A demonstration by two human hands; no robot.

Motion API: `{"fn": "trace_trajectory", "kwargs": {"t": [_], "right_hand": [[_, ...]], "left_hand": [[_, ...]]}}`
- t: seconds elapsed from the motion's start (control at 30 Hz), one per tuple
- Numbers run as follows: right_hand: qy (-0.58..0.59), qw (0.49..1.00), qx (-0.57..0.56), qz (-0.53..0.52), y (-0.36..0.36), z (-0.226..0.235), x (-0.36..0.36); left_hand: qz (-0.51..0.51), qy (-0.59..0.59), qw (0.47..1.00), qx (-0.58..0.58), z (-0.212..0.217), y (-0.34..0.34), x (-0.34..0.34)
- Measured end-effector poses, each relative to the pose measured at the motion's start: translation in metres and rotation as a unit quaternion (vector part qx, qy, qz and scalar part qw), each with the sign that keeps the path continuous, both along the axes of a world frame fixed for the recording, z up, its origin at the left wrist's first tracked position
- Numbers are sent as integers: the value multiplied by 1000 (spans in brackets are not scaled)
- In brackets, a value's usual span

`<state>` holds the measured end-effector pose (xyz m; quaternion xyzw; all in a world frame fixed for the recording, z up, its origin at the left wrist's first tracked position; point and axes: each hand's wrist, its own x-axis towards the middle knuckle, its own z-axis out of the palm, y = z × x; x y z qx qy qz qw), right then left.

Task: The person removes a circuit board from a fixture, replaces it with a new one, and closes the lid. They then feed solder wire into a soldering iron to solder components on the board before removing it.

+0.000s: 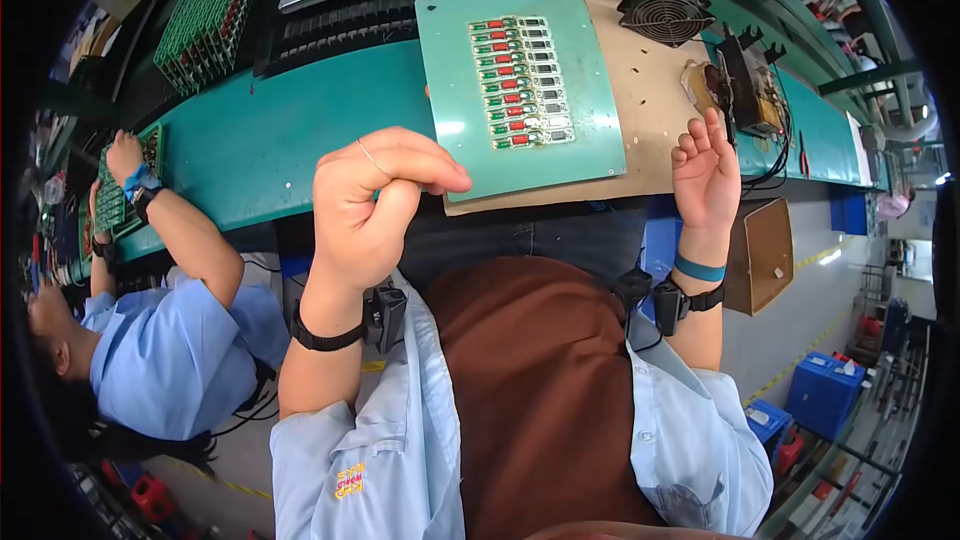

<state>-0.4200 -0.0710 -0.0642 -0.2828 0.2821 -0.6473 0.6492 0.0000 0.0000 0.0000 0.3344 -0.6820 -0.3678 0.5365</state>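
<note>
A pale green plate [595,90] lies at the front of the bench, over a brown board [645,110]. Set into it is a column of several small circuit boards [518,82] with red, green and dark parts. My left hand [365,205] is closed, its fingers bent forward over the plate's near left corner. The thumb tucks in under them, and whatever may be between the fingertips is hidden. Off the plate's right side, my right hand [708,175] is raised and open, palm showing, fingers partly curled and holding nothing. A black device with wires [750,90] stands just beyond it.
A black fan [665,10] stands behind the brown board. Stacked green circuit boards [207,20] and a black slotted rack [350,25] are at back left. A co-worker [180,340] handles a green board at left. A cardboard box [758,255] sits below the bench at right.
</note>
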Motion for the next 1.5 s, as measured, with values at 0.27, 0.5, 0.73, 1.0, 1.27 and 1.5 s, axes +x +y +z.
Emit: {"fn": "trace_trajectory", "kwargs": {"t": [0.27,0.5,0.73,1.0,1.27,1.5], "right_hand": [[95,995,-28,-16,-2,-6,4],[333,942,7,-39,-11,-13,22],[615,782,-99,38,-14,10,51],[610,782,-123,50,-24,18,75],[595,793,-125,38,-16,20,74],[500,854,-94,107,22,40,66]], "left_hand": [[58,25,994,92,1,0,-13],[207,-150,952,166,-22,-34,-12],[174,-203,947,178,-62,-54,-6],[196,-208,931,226,-65,-60,-13],[173,-199,931,251,-53,-60,-8],[150,-135,938,283,-29,-30,-2]]}}
